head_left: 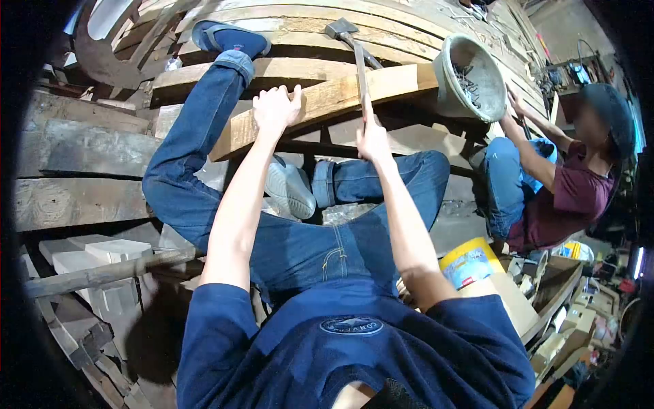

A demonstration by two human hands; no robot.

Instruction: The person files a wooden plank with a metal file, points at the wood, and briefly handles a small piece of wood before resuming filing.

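Rough wooden planks (88, 146) run right across the scene, folks, stacked and gapped beneath you, with cluttered shelving fading off at the far right. And look at the containers! A pale bucket (446, 85) tips toward you beside the far end of a long timber (320, 102), its mouth showing a loose heap of thin, dark pieces (469, 85) that look like nails. Down by your right arm sits a yellow tub (484, 249) with a blue label, and further right a wooden box (558, 293); what either one holds is hard to make out.

Now to the hands! Your left hand (276, 109) lies over the timber, fingers loosely spread, thumb lifted, its grip closed on nothing. Your right hand (373, 142) has its grip wrapped tight round the handle of a hammer (362, 78), which reaches up across the timber, the blocky head out over the planks beyond.

Over on the right, a co-worker (579, 180) in a dark cap crouches with both hands close to the bucket, partly hidden behind its rim. Your fingertips on the handle are too small to read, and the picture's edges drop into black.
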